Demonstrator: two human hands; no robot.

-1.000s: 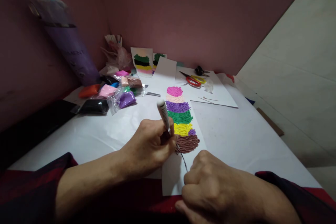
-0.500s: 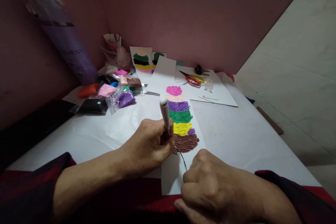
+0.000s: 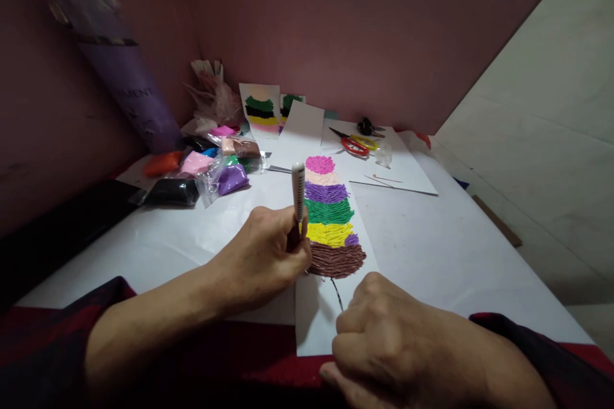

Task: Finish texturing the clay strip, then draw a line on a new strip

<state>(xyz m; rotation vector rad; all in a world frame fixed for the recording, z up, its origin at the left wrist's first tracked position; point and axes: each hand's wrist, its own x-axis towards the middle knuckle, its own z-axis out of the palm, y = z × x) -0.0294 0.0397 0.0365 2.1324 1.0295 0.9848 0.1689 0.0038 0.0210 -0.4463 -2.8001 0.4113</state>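
Observation:
My left hand [image 3: 266,255] is closed around a white pen [image 3: 298,192] with small dark marks along its barrel. The pen stands nearly upright, and its tip is hidden behind my fingers at the left edge of the brown band. Beneath lies a sheet of white paper [image 3: 314,326] bearing a picture [image 3: 329,211] in textured bands of pink, peach, purple, green, yellow and brown. A thin dark line [image 3: 337,294] runs from the brown band toward my right hand [image 3: 384,339]. That hand is curled over the paper's lower right edge; whatever its fingers hold, if anything, is hidden.
Bagged coloured clay [image 3: 233,179] lies in several packets at the left. A tall purple package [image 3: 134,89] leans on the wall. Red-and-yellow scissors [image 3: 355,144] and keys [image 3: 367,126] rest on white card [image 3: 407,172]. Small banded pictures [image 3: 260,108] stand at the back.
My left hand and the pen have shifted slightly left along the brown band, and the pen is more upright. My right hand has hardly moved.

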